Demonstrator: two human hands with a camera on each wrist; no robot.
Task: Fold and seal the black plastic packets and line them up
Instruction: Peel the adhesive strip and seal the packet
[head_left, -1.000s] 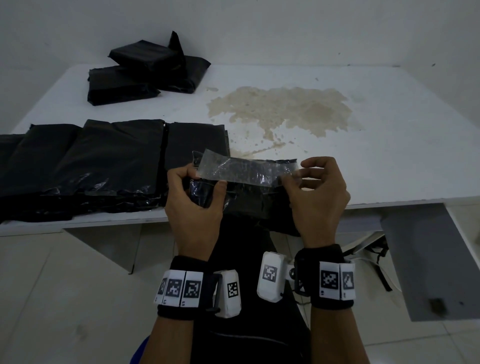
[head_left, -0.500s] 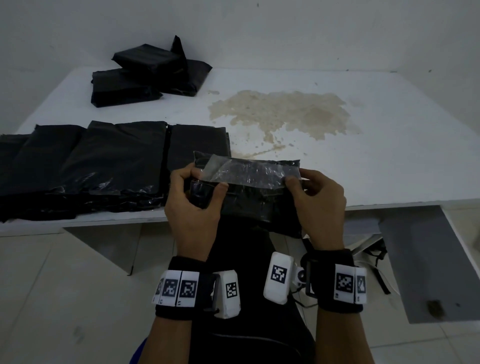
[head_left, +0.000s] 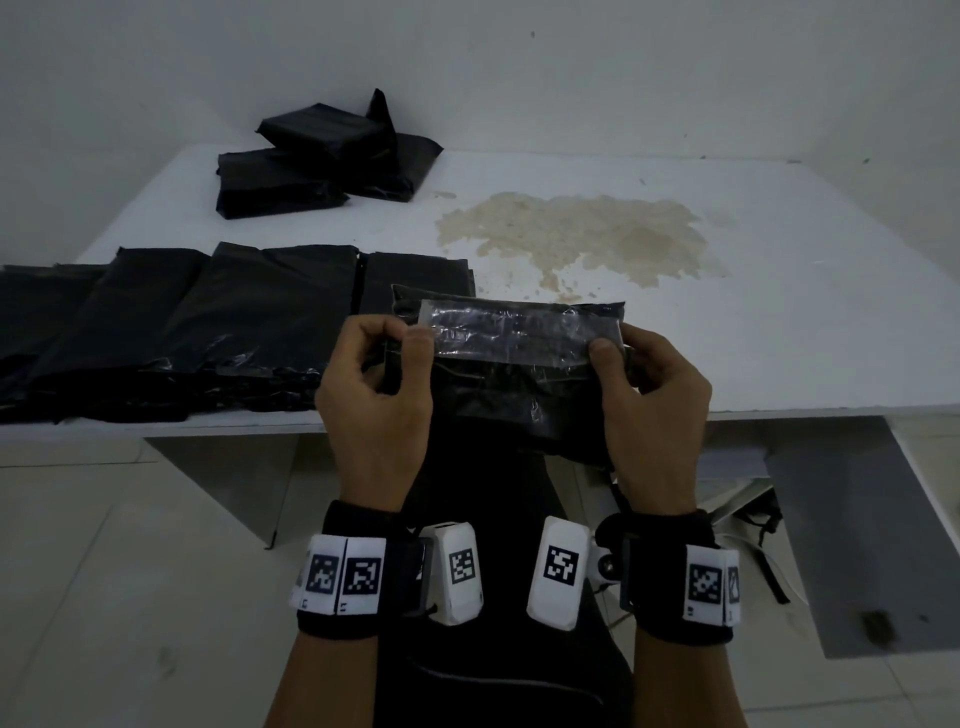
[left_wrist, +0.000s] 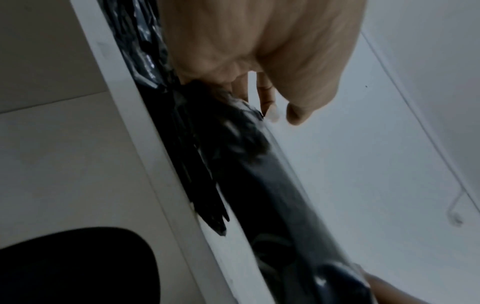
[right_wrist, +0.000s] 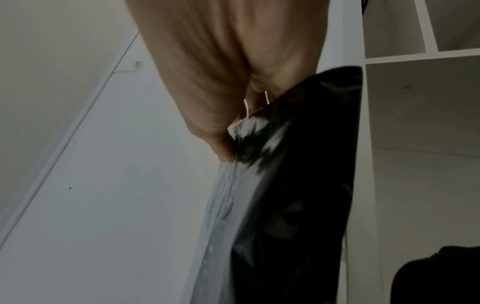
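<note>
Both hands hold one black packet (head_left: 514, 374) up at the near edge of the worktop (head_left: 779, 332) — left hand (head_left: 376, 395) and right hand (head_left: 652, 400) each pinch an end with curled fingers, thumbs on the clear tape (head_left: 511, 332); it looks light, floppy and slippery, so the ends seem best to grip — behind lies the row of packets (head_left: 218, 322)

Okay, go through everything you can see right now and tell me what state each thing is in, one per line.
Held packet: folded, off the table, gripped at both ends.
Clear tape strip: laid across the packet's flap.
Left hand: pinching the tape's left end.
Right hand: pinching its right end.
Row of packets: flat, lined up.
Back pile: loosely stacked.
Table: stained.
</note>
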